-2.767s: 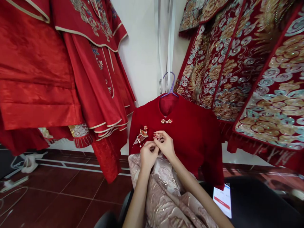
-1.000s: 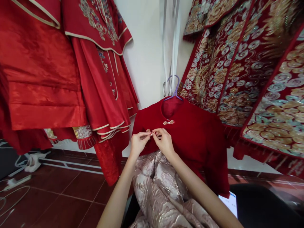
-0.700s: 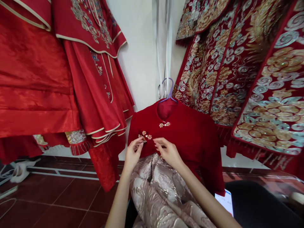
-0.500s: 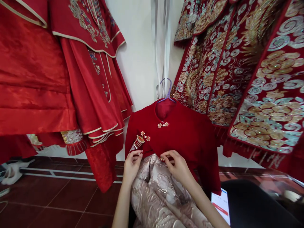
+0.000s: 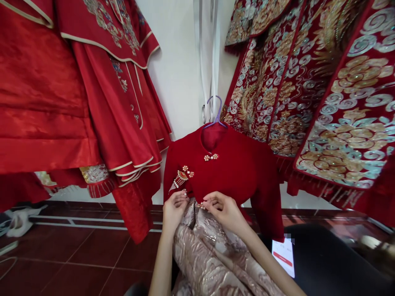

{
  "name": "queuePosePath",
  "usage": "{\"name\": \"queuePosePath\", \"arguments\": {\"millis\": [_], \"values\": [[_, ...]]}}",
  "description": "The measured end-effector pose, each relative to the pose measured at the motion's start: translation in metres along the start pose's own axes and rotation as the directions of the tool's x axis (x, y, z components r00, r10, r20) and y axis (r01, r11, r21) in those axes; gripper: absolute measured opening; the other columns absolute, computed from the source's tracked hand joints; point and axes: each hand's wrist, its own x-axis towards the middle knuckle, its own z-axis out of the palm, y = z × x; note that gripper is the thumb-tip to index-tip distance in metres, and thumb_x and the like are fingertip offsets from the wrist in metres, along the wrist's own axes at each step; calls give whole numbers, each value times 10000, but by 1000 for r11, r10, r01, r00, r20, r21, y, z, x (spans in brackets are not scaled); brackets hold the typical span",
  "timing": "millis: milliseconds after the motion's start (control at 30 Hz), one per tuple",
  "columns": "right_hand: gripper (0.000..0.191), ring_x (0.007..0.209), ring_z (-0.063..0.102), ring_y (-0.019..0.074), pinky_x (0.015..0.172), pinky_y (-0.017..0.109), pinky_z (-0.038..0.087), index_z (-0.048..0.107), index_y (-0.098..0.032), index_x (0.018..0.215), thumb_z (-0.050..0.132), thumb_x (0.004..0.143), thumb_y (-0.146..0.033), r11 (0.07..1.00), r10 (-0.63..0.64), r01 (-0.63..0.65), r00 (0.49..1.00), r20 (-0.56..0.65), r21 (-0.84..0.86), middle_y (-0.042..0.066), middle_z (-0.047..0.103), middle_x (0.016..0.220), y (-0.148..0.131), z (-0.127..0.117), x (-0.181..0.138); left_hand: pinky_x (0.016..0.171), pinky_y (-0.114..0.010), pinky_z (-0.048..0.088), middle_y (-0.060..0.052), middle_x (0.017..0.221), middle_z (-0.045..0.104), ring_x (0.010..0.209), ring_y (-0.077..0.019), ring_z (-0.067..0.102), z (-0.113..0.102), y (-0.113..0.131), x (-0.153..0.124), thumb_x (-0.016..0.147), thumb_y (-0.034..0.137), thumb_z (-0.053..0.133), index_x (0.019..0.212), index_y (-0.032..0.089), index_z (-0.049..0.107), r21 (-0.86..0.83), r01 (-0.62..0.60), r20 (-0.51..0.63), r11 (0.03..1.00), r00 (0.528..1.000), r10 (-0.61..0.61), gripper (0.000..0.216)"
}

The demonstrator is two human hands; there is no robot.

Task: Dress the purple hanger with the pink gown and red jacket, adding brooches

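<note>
A red velvet top (image 5: 231, 164) hangs on a purple hanger (image 5: 219, 111) in front of me. Beaded flower buttons (image 5: 211, 157) sit at its neck, and a fan-shaped beaded ornament (image 5: 180, 179) lies on its left side. My left hand (image 5: 175, 209) pinches the top's lower left edge, where a pearl shows by the fingertips. Close beside it, my right hand (image 5: 224, 210) holds a beaded flower button (image 5: 201, 206) at the front panel's edge between thumb and fingers. Beneath both hands hangs a pale pink brocade skirt (image 5: 210, 255) with metallic patterns.
Red garments with cream piping (image 5: 123, 107) hang at the left. Heavily embroidered red and gold garments (image 5: 339, 123) hang at the right. A phone (image 5: 283, 259) with a lit screen lies on a black seat (image 5: 327, 263). White shoes (image 5: 20, 224) stand near a metal rail (image 5: 98, 224).
My right hand has moved left, bringing the flower button and front panel edge closer to my left hand. The panel is pulled leftward. The view has shifted slightly.
</note>
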Motion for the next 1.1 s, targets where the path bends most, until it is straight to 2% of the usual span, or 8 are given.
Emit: {"name": "queuePosePath", "arguments": {"millis": [67, 133, 300, 400, 600, 767, 900, 1100], "values": [[210, 744, 672, 154, 673, 270, 560, 649, -179, 929, 650, 811, -353, 989, 14, -21, 999, 47, 147, 41, 706, 828, -10, 5, 3, 761, -301, 557, -63, 781, 715, 746, -166, 682, -1, 1, 0, 594, 209, 744, 870, 136, 682, -45, 5, -2, 999, 1000, -5, 292], [232, 750, 675, 152, 674, 266, 566, 649, -179, 944, 656, 806, -365, 975, -2, -13, 998, 64, 221, 41, 705, 836, -12, 15, 13, 788, -317, 560, -69, 798, 724, 768, -175, 691, -3, 0, 1, 588, 218, 754, 870, 133, 686, -91, 7, 1, 996, 1000, -7, 303], [137, 777, 663, 144, 706, 264, 553, 633, -182, 905, 608, 843, -302, 985, -155, 157, 987, -34, 77, 34, 686, 846, 18, 51, 47, 864, -357, 546, -83, 865, 740, 825, -193, 703, -3, -4, 2, 636, 271, 761, 921, 133, 697, -111, 24, -39, 994, 999, -28, 323], [111, 802, 648, 143, 731, 268, 545, 616, -189, 864, 556, 875, -282, 975, -217, 220, 971, -104, 18, 32, 665, 865, 40, 64, 52, 860, -357, 550, -87, 865, 743, 820, -196, 705, 0, -8, 3, 633, 274, 772, 908, 132, 703, -95, 20, -62, 995, 998, -26, 317], [99, 843, 638, 151, 767, 278, 543, 618, -205, 894, 530, 889, -251, 962, -270, 271, 941, -202, -26, 33, 652, 896, 48, 68, 42, 803, -330, 573, -73, 810, 747, 769, -189, 709, 6, -17, 4, 614, 250, 768, 835, 142, 714, -63, -21, -107, 998, 994, 14, 252], [106, 850, 632, 153, 777, 287, 550, 622, -211, 918, 529, 890, -252, 963, -269, 269, 951, -152, -23, 36, 636, 914, 42, 68, 43, 777, -320, 581, -71, 815, 755, 759, -190, 715, 5, -18, 3, 617, 234, 752, 825, 150, 729, -71, -19, -133, 997, 991, 10, 226], [103, 839, 623, 141, 772, 277, 560, 613, -211, 943, 535, 882, -236, 962, -271, 274, 953, -136, 4, 34, 618, 924, 40, 69, 47, 805, -341, 577, -81, 849, 761, 780, -202, 720, -1, -15, 8, 642, 268, 755, 837, 152, 743, -34, -23, -80, 999, 997, 21, 228], [79, 808, 616, 150, 762, 296, 555, 616, -207, 867, 537, 861, -198, 964, -264, 255, 949, -174, -70, 27, 619, 877, 41, 74, 55, 797, -339, 569, -89, 854, 759, 771, -206, 717, -6, -12, 15, 650, 304, 767, 837, 145, 746, 4, -13, -4, 1000, 1000, 13, 246]]}}
